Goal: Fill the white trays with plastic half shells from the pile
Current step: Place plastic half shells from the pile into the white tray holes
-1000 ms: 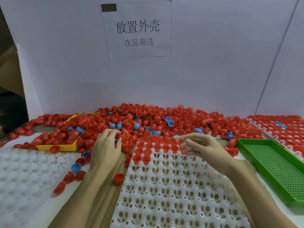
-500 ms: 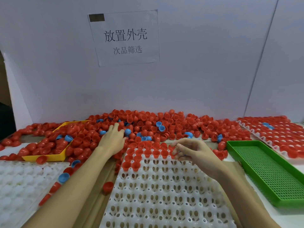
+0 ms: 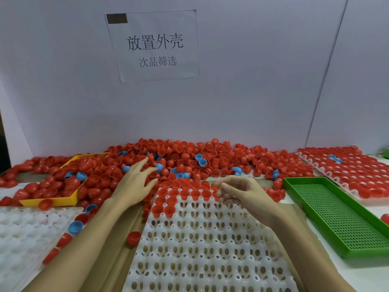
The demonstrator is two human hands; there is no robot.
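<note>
A white tray [image 3: 202, 249] with rows of empty cups lies in front of the person and serves as the landmark. Along its far edge, a few rows of cups already hold red half shells [image 3: 185, 193], more at the far left corner. Beyond the tray's far edge spreads the pile [image 3: 189, 161] of red half shells with a few blue ones mixed in, reaching back to a white board that carries a paper sign [image 3: 154, 46].

The left hand [image 3: 134, 182] reaches past the tray's far left corner, fingers spread and nearly straight, resting on the pile; whether it has hold of a shell cannot be told. The right hand [image 3: 240, 192] hovers over the tray's far edge, fingers loosely curled with thumb and forefinger drawn close together near the filled cups; whether anything is pinched between them cannot be told.

Left of the tray sit a yellow tray [image 3: 50, 200] heaped with red shells and a second white tray [image 3: 21, 232]. Right of it lies a green mesh tray [image 3: 341, 216], and beyond that another white tray [image 3: 347, 169] filled with shells.
</note>
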